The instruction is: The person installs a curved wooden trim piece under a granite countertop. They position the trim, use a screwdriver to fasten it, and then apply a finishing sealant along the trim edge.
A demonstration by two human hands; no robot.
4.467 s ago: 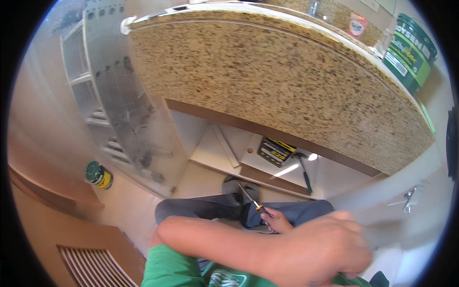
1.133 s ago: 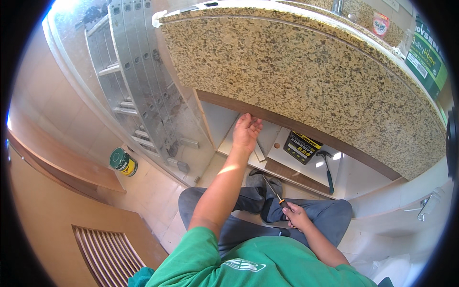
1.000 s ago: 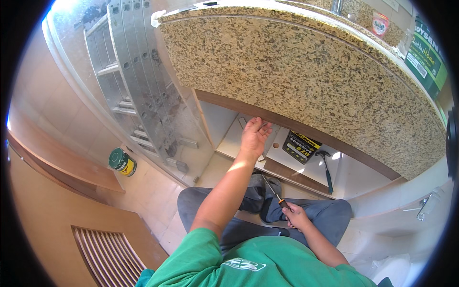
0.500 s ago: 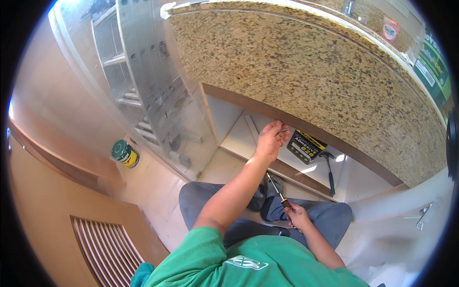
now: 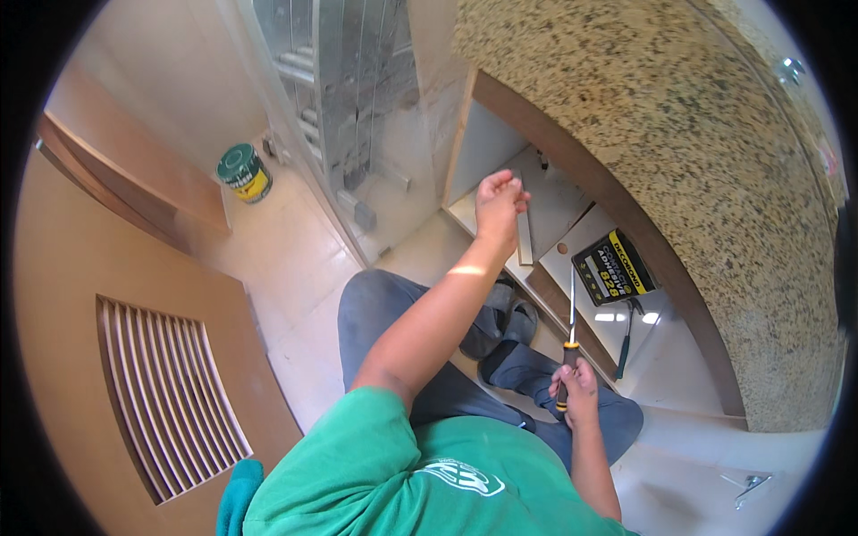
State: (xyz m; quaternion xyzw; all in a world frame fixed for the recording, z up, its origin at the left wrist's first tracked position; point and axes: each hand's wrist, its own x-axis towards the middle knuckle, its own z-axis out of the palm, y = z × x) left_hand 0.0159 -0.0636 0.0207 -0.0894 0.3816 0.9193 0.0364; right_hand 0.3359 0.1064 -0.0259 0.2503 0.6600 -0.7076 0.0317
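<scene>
My left hand (image 5: pixel 498 210) is stretched forward at the opening of the low cabinet (image 5: pixel 572 134), fingers curled and pinched together; whatever is between them is too small to make out. A pale narrow strip (image 5: pixel 525 241) lies just beside and partly behind this hand. In my right hand (image 5: pixel 581 390) is a screwdriver (image 5: pixel 570 353), gripped by its dark handle with yellow rings above my bent knee. Its long metal shaft points forward toward the cabinet. Inside stands a black and yellow adhesive can (image 5: pixel 614 268), with a hammer (image 5: pixel 625 344) next to it.
A speckled granite slab (image 5: pixel 643 116) hangs over the cabinet. To the left, an aluminium ladder (image 5: pixel 353 80) stands behind a glass panel (image 5: pixel 286 116). A green and yellow tin (image 5: pixel 243 174) sits on the floor near a louvred wooden door (image 5: pixel 71 259).
My view has turned, so the cabinet appears farther right. My left hand has moved left, toward the pale strip. The screwdriver in my right hand now points more straight ahead.
</scene>
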